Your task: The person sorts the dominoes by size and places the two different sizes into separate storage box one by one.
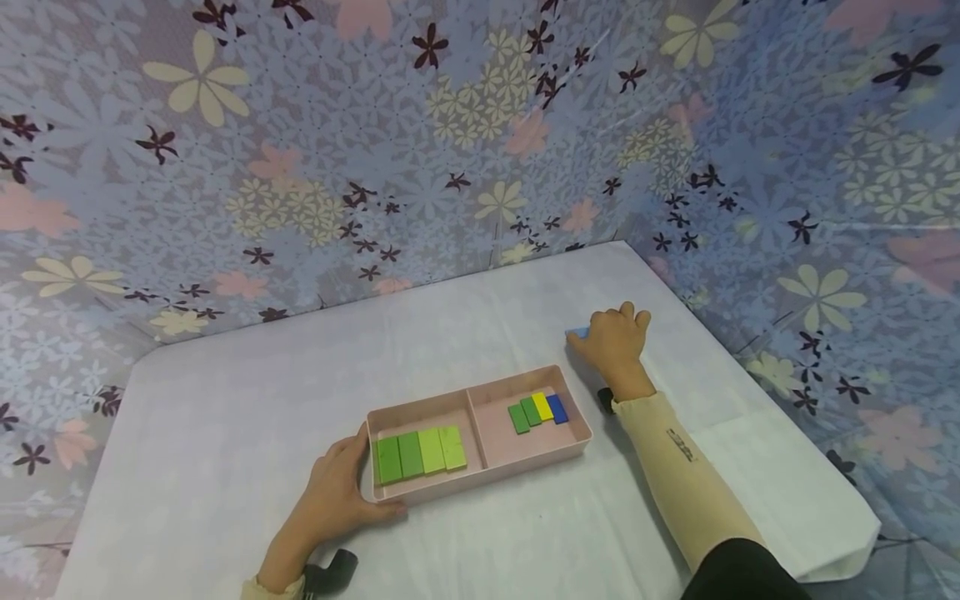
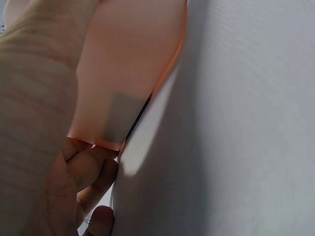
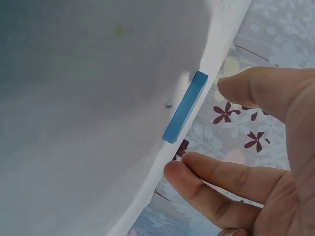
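A pink two-compartment box (image 1: pixel 442 487) lies on the white-covered table. My left hand (image 1: pixel 335 486) grips its left end, thumb along the front wall and fingers round the end wall; the left wrist view shows curled fingers (image 2: pixel 91 172) at the box edge. My right hand (image 1: pixel 617 346) is beyond the box's right end, at a light blue block (image 1: pixel 577 332). In the right wrist view the thumb and fingers of the right hand (image 3: pixel 256 152) are spread, with a gap between them and the blue block (image 3: pixel 185 108), which lies on the cloth.
Several green and yellow-green blocks (image 1: pixel 420 452) lie side by side in the box's left compartment. Smaller green blocks (image 1: pixel 519 418), a yellow block (image 1: pixel 542 406) and a dark blue block (image 1: pixel 557 409) sit in the right one. Flowered cloth (image 1: pixel 420 150) hangs behind the table (image 1: pixel 225 400).
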The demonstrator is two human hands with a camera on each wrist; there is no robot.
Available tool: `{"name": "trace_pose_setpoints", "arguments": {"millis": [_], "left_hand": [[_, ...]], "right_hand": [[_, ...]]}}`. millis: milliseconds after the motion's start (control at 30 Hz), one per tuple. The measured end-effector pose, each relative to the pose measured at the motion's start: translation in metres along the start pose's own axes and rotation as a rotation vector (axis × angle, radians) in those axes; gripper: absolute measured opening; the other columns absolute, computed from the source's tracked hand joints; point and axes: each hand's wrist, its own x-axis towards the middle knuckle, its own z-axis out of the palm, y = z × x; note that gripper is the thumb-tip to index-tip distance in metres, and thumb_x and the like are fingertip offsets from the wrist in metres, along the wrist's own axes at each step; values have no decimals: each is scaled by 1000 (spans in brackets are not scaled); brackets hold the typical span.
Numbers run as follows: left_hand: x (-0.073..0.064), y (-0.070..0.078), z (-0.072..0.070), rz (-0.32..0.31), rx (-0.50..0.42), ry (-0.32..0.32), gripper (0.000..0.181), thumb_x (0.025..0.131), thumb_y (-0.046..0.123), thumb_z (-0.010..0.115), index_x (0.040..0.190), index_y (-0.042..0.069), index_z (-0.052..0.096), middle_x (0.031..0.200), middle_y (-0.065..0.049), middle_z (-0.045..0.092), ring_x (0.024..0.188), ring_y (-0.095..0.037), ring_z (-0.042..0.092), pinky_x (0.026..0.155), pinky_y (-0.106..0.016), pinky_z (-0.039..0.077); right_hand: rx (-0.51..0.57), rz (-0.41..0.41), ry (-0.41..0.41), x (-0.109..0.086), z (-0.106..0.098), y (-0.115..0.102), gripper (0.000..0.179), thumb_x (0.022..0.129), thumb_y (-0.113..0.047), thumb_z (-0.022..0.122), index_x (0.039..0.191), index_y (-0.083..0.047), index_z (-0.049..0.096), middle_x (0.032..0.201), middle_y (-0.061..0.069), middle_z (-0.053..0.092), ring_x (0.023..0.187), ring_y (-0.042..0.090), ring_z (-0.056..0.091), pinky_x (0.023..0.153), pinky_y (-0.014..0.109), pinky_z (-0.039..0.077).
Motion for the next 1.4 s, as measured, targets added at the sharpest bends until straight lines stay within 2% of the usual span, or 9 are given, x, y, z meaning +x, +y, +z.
{"name": "trace_pose_setpoints", "arguments": {"millis": [233,500,600,767,967,1067,1167,1267,1400], "left_hand": [[-1,0,0,0,0,1,140,56,78,82,160,5,22,145,-19,51,135,-38,44,111,-63,35],[0,-3,0,17,-2,13,140,57,77,82,160,3,23,145,-18,53,134,-37,45,112,-63,34],[0,-2,-1,16,-5,11,140,56,77,82,160,5,22,144,-17,53,134,-36,45,112,-63,34],[1,0,-1,11,-8,2,140,57,78,81,161,6,22,145,-17,52,135,-36,44,113,-63,34],[-2,0,-2,-32,-7,-20,142,55,80,81,161,8,20,148,-20,48,137,-40,42,112,-64,35],[-2,-1,-1,-30,-1,-26,142,56,80,80,162,9,19,148,-20,48,137,-40,42,112,-65,34],[-2,-1,-1,-7,2,-13,141,56,79,81,161,7,20,147,-20,50,136,-40,43,111,-66,34],[-1,-1,0,15,12,8,141,56,79,81,161,6,21,144,-20,52,134,-40,45,110,-66,35],[1,-1,1,28,22,17,140,56,78,82,160,5,22,144,-21,54,133,-40,46,109,-66,36]], "right_hand": [[5,4,-39,2,0,0,51,86,-51,66,67,-3,64,77,20,64,92,38,44,85,57,29],[-30,2,-84,6,-1,-2,56,87,-56,64,76,-1,69,77,19,65,93,38,44,85,55,30],[-26,-4,-94,6,-2,-4,56,87,-56,64,75,-2,69,75,18,64,93,37,44,84,55,30],[-23,2,-89,6,-1,-4,45,85,-45,65,71,-3,65,75,18,64,92,37,44,84,54,32],[26,-13,-78,3,1,-3,32,75,-35,65,71,-3,65,77,18,66,91,37,44,83,54,32],[52,-24,-68,0,3,-2,33,73,-36,66,78,-3,71,82,19,69,90,37,44,82,54,31],[83,-38,-49,-3,2,-1,40,74,-38,70,95,-5,77,92,19,73,92,36,46,83,54,30],[130,-63,-26,-6,1,0,50,74,-41,75,110,-6,77,103,19,74,93,36,47,83,54,29],[186,-131,13,-13,-1,0,52,74,-43,78,113,-10,77,108,15,74,93,34,49,82,55,28]]}}
